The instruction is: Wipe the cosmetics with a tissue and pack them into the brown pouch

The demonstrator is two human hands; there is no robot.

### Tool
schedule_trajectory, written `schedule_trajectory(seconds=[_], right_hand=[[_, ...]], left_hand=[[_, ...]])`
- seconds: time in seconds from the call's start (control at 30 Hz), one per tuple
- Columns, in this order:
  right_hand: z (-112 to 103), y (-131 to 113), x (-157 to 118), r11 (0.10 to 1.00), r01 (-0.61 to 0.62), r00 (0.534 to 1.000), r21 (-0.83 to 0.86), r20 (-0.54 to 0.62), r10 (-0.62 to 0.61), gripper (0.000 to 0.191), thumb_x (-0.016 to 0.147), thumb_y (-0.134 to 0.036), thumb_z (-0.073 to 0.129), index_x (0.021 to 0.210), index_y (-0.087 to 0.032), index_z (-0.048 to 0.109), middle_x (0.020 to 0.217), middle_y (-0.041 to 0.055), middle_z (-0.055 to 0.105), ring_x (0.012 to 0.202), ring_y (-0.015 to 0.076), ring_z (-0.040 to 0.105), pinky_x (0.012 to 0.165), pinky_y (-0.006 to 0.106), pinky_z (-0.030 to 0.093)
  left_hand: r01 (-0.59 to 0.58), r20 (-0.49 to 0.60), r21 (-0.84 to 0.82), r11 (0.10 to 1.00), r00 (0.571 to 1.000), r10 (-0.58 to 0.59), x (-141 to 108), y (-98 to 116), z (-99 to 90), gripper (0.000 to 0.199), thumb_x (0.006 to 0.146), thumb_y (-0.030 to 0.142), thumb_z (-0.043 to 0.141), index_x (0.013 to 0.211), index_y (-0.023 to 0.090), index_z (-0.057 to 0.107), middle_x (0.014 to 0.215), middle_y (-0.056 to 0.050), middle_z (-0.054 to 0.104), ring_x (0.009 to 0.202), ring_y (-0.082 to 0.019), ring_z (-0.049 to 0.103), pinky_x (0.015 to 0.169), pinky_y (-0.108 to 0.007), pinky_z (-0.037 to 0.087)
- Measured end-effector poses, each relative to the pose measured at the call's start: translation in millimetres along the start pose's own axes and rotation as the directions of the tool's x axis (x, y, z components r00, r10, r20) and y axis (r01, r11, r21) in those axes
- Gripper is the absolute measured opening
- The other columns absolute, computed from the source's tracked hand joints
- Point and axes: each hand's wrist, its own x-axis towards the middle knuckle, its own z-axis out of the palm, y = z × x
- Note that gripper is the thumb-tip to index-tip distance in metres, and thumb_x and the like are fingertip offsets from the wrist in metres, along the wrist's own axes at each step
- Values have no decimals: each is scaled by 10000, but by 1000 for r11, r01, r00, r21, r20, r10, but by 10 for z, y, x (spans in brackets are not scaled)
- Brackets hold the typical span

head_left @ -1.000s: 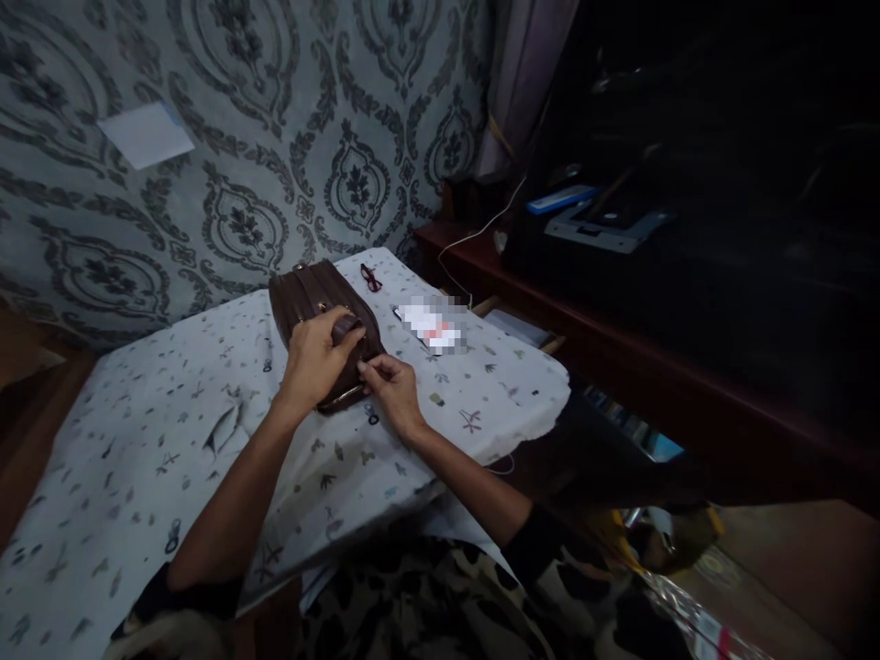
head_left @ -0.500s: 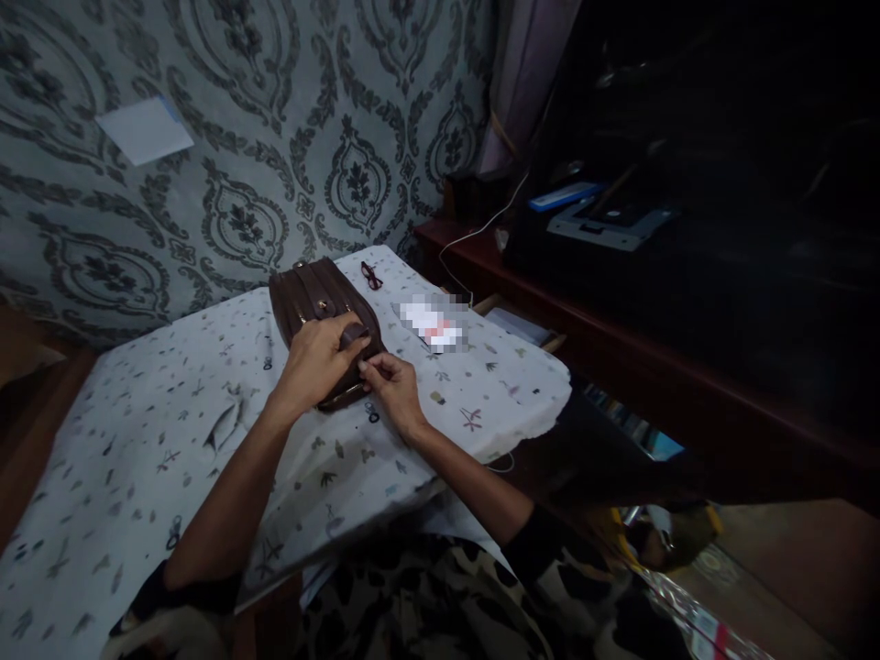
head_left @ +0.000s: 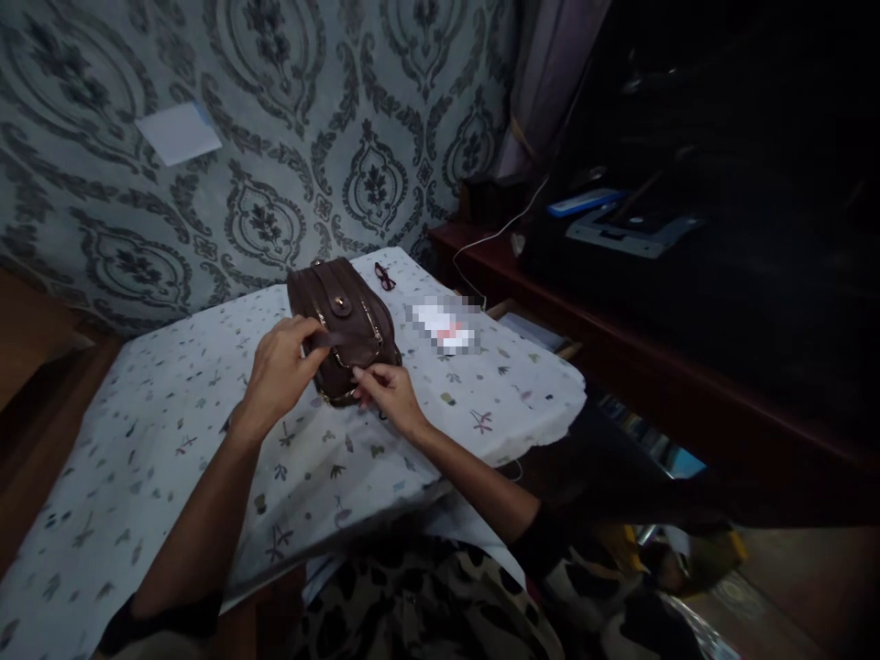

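Observation:
A brown leather handbag (head_left: 344, 321) with gold-coloured zips and a round snap tab lies on the cloth-covered table. My left hand (head_left: 280, 371) is at the bag's left side, its thumb and fingers closed around a brown strap or flap (head_left: 336, 339) that is blurred. At the near end of the bag, my right hand (head_left: 390, 396) pinches at the edge beside the zip. The exact bit between its fingertips is too small to make out.
A pair of dark-red glasses (head_left: 385, 277) and a blurred-out white paper or card (head_left: 444, 325) lie right of the bag. The patterned tablecloth (head_left: 426, 449) ends near my body. A dark wooden desk (head_left: 474, 240) with a white cable stands at the right.
My left hand has moved left from the top of the bag to its side, uncovering the gold zips. The right hand stays at the near end. The view has shifted slightly.

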Motion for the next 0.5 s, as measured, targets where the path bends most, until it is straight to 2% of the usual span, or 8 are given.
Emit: schedule_trajectory(seconds=[0.2,0.33,0.5], right_hand=[[6,7,58,986,-133,990,103,59,127,544,622,-699,734,667,-160,676,541,7,663,382,84,532,399,195,366],[2,13,68,982,-149,988,116,66,142,532,616,-682,750,655,-156,680,539,6,660,377,76,529,397,191,360],[33,54,73,980,-147,989,133,34,144,547,608,-696,747,625,-154,676,517,5,644,364,76,519,386,198,348]], left_hand=[[14,27,-40,999,1000,-13,-80,-16,31,91,813,168,555,790,191,639,765,-8,611,721,-162,549,649,-279,376],[-2,18,-45,999,1000,3,-120,-25,46,62,830,190,579,810,187,637,799,-20,617,760,-175,570,678,-282,404],[-21,1,-56,998,1000,21,-209,-31,93,129,893,211,521,863,185,644,827,-27,621,769,-181,578,706,-298,423]])
